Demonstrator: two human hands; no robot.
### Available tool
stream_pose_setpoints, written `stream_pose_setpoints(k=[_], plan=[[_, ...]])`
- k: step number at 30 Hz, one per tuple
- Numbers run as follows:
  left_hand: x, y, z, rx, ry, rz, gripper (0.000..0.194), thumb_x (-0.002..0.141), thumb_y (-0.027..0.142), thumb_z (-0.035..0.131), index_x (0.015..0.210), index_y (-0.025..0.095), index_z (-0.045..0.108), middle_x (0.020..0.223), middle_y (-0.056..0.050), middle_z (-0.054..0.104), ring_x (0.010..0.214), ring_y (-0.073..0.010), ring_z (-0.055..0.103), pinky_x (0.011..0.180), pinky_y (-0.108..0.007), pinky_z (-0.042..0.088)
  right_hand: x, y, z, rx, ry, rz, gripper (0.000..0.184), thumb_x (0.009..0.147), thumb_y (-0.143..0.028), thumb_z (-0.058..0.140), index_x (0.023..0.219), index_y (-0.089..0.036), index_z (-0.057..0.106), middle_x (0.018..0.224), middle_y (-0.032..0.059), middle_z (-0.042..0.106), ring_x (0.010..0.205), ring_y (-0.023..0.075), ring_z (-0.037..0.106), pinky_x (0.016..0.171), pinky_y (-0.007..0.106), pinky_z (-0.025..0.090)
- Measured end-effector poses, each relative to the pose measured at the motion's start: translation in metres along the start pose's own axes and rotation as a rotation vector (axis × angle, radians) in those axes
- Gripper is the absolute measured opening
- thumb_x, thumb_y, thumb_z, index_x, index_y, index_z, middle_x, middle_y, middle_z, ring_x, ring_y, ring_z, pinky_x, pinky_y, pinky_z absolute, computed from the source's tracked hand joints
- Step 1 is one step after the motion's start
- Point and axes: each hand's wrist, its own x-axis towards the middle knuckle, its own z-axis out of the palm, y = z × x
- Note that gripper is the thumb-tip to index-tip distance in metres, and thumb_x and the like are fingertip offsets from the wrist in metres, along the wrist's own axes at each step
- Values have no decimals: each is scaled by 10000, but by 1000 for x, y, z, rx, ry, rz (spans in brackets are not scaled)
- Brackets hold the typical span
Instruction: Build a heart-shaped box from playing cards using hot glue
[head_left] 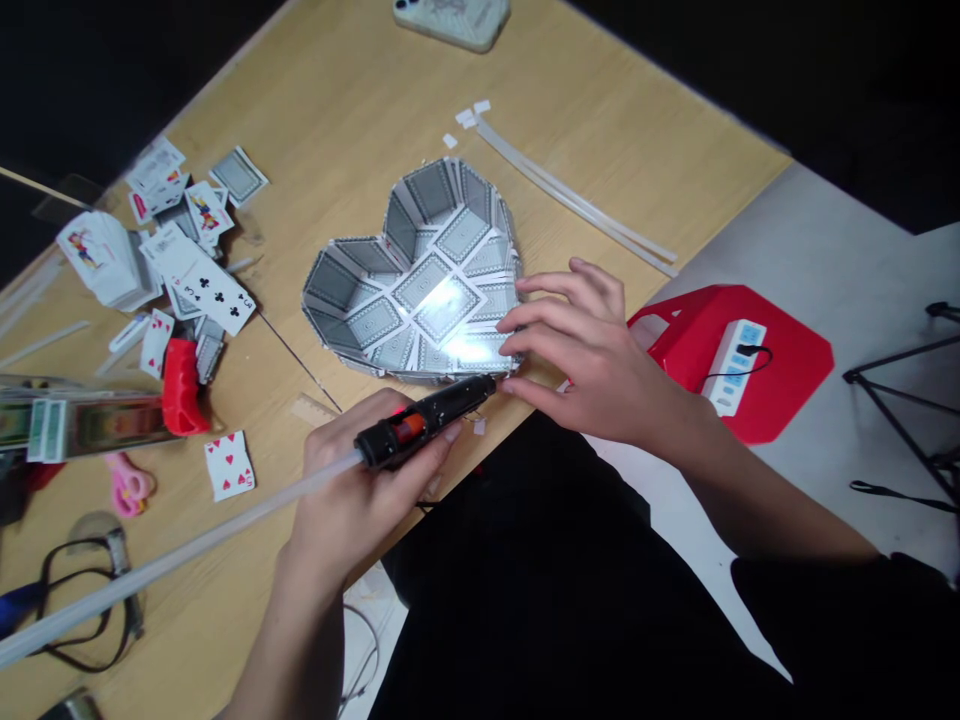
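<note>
My left hand (pixel 367 480) is wrapped round a black glue gun (pixel 427 420), with a long translucent glue stick (pixel 195 545) sticking out of its back end. The gun's nozzle is near the lower right edge of a heart-shaped box (pixel 360 255) built from grey-backed playing cards. Cards line its floor, and a bright patch of light falls there. My right hand (pixel 577 345) is at the box's right wall, fingers apart and slightly bent, the fingertips at its rim. Whether they press on the wall is hard to tell.
Loose playing cards (pixel 112 260) lie scattered at the left, near a red-handled tool (pixel 185 385), pink scissors (pixel 129 485) and glasses (pixel 82 600). Spare glue sticks (pixel 577 200) lie beyond the box. A phone (pixel 457 18) rests at the far edge. A power strip (pixel 739 365) sits on a red stool (pixel 795 375).
</note>
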Motion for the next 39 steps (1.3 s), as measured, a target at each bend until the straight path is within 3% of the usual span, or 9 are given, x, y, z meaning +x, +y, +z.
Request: stream_pose_setpoints(k=[11, 25, 35, 39], plan=[[-2, -2, 0, -8, -5, -3, 362, 993, 371, 815, 751, 228, 585, 654, 52, 513, 568, -119, 476, 576, -302, 374, 0, 1, 0, 7, -4, 12, 124, 1043, -429, 730, 1056, -305, 730, 1264, 11, 784, 1452, 320, 587, 1347, 634, 266], [-3, -5, -2, 9, -31, -17, 263, 1005, 360, 801, 827, 220, 668, 702, 52, 599, 617, -107, 548, 594, -287, 409, -2, 4, 5, 14, 76, -44, 134, 1001, -364, 792, 1057, -284, 701, 1229, 24, 809, 1422, 331, 642, 1310, 632, 320], [-6, -7, -6, 23, -3, -28, 276, 999, 370, 805, 815, 220, 666, 677, 51, 575, 586, -112, 523, 575, -296, 406, -1, 5, 4, 10, 70, -54, 153, 1002, -388, 801, 1062, -288, 701, 1222, 20, 807, 1418, 326, 643, 1312, 620, 329], [-10, -11, -8, 41, 18, -33, 253, 1003, 385, 801, 846, 219, 694, 733, 32, 651, 639, -127, 600, 591, -294, 435, -1, 5, 3, 9, 55, -48, 144, 1013, -401, 788, 1066, -289, 715, 1213, 24, 802, 1418, 333, 639, 1312, 631, 323]])
